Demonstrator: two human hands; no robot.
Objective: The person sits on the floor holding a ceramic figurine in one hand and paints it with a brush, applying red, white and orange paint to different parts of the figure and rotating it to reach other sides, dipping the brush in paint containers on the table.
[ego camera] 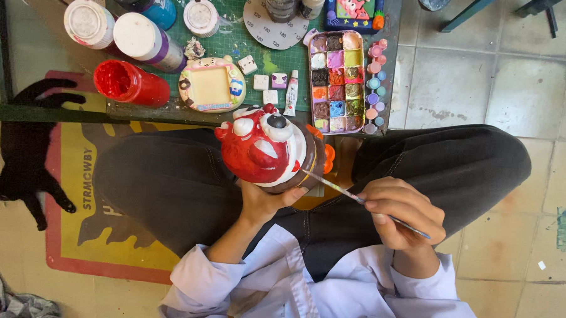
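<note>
At the centre of the frame, a red-and-white animal figurine (267, 149) sits cupped from below in the left hand (266, 202), whose fingers curl closed around its brown base, just under the near edge of the surface (52, 113). To its right, the right hand (403, 213) pinches a thin paintbrush (357, 198) between thumb and fingers, the bristle tip touching the figurine's lower right side. On the surface above lie a paint palette (338, 82) and 1 open red paint jar (130, 83) at upper left.
</note>
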